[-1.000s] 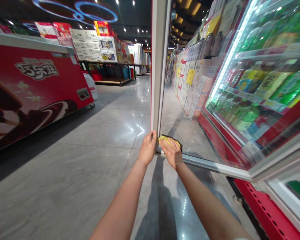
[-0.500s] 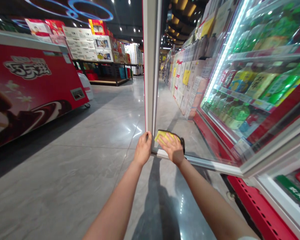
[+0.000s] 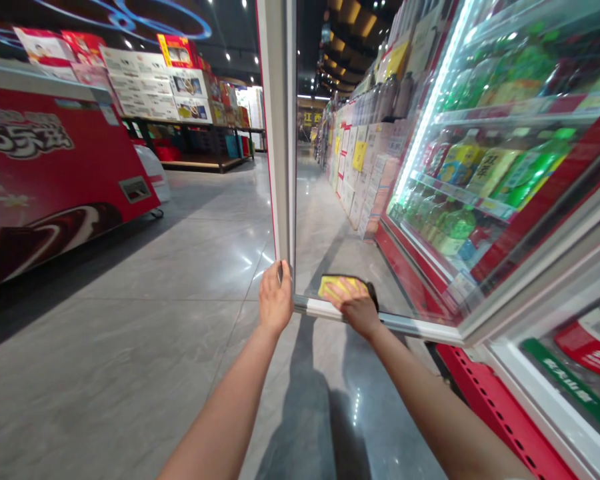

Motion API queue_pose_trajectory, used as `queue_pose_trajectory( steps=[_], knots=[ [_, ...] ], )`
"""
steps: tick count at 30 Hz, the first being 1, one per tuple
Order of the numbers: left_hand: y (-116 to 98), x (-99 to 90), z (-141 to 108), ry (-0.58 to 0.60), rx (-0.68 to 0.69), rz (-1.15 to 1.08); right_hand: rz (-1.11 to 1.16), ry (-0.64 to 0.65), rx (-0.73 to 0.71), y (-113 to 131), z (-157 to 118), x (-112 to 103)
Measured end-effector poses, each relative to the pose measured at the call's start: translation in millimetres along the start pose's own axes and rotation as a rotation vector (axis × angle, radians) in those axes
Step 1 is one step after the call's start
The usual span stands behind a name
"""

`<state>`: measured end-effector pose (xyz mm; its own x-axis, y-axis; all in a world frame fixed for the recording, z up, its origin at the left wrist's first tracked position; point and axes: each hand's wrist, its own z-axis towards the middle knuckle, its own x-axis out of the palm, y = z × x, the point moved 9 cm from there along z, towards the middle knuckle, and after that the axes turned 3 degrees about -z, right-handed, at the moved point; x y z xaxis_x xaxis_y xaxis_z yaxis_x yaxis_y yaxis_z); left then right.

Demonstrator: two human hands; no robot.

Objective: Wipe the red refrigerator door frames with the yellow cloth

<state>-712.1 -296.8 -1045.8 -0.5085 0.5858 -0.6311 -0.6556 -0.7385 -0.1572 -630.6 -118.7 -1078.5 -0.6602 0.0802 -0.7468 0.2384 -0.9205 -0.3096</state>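
A glass fridge door [image 3: 282, 167] with a pale frame stands swung open in front of me. My left hand [image 3: 276, 297] is closed around the lower part of its outer upright edge. Against the glass, low down near the bottom rail [image 3: 320, 307], my right hand [image 3: 357, 305] presses a yellow cloth [image 3: 337, 287] with a dark edge. The fingers lie over the cloth, and part of it is hidden beneath them.
Bottled drinks [image 3: 500, 167] fill the lit fridge shelves on the right. A red chest freezer [image 3: 80, 167] stands at the left, with stacked boxes [image 3: 145, 80] on a table behind it. Grey tiled floor [image 3: 180, 360] spreads below.
My right hand and the yellow cloth have slid right and slightly down along the glass, away from the outer frame. My left hand keeps its hold; the whole view has shifted a little.
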Motion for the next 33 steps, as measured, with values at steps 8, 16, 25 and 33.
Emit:
queue_pose_trajectory(
  steps=[8, 16, 25, 33],
  knots=[
    [-67.0, 22.4, 11.5, 0.168, 0.340, -0.133, -0.039, -0.015, -0.052, -21.5, -5.2, -17.6],
    [-64.6, 41.8, 14.2, 0.158, 0.285, -0.137, -0.013, 0.059, -0.164, -18.0, -60.2, 5.4],
    [-74.3, 45.9, 18.2, 0.019, 0.209, -0.201, -0.226, -0.227, 0.214, -110.0, -68.9, -69.6],
    [-70.9, 43.6, 17.0, 0.011, 0.253, -0.144, -0.133, 0.087, -0.119, -90.5, -112.5, -29.7]
  ],
)
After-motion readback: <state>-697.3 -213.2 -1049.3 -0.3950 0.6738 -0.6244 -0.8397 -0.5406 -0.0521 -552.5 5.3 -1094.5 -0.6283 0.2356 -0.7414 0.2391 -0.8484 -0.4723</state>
